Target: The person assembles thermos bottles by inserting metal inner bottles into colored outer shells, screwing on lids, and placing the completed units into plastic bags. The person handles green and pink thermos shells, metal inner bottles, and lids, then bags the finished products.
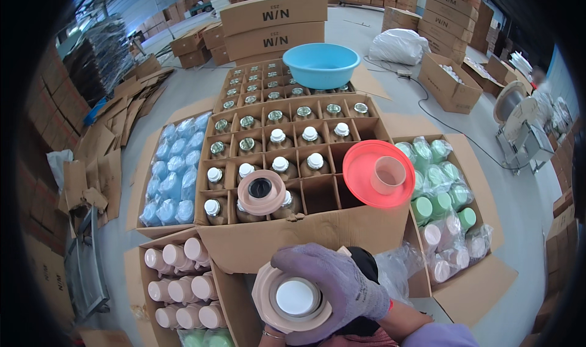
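Low at the front, my right hand [342, 286], in a purple-grey glove, is closed around a pink-rimmed bottle [297, 296] seen from above, with a white round top in the middle. Of my left arm only the wrist [273, 335] with a bracelet shows beside the bottle; its fingers are hidden. Just beyond stands a divided carton [293, 225] of bottles, some with white caps [310, 133], others with silvery tops [304, 112]. On them rest a pink ring-shaped part [244, 197] with a dark centre and a red lid [360, 182] bearing a pink cup [388, 175].
Cartons of wrapped blue cups [174, 171], pink cups [180, 288] and green cups [441, 203] flank the work area. Farther back, a blue basin [321, 66] sits on another bottle carton near stacked boxes [274, 26]. A cable [448, 124] crosses the floor at right.
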The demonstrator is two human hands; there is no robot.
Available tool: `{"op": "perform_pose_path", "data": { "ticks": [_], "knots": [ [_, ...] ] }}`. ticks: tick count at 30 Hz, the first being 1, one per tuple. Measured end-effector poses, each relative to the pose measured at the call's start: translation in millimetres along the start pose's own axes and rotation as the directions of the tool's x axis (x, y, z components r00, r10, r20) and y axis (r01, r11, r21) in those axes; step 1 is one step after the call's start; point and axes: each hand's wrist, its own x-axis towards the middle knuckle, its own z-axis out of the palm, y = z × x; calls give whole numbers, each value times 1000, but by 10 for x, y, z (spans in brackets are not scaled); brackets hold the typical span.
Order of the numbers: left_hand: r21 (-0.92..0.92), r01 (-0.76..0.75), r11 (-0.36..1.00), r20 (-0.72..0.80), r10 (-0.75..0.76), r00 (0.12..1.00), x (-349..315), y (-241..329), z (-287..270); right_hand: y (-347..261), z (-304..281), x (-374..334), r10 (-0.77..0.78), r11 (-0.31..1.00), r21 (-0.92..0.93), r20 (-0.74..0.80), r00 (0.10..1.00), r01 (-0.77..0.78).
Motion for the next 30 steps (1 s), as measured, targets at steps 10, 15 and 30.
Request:
{"op": "perform_pose_path", "data": {
  "ticks": [10, 15, 30],
  "knots": [
    [29, -15, 999, 80, 13, 997, -174, -15, 294, -113, -216, -401, -86, 988, -133, -67, 994, 77],
    [41, -30, 999, 90, 26, 996, -46, 50, 320, -150, -362, -330, 118, 951, -258, -219, 969, -174],
    [21, -62, 998, 161, 58, 985, 716, 188, 105, 343, -30, 598, 136, 970, -189, -91, 987, -151]
  ]
}}
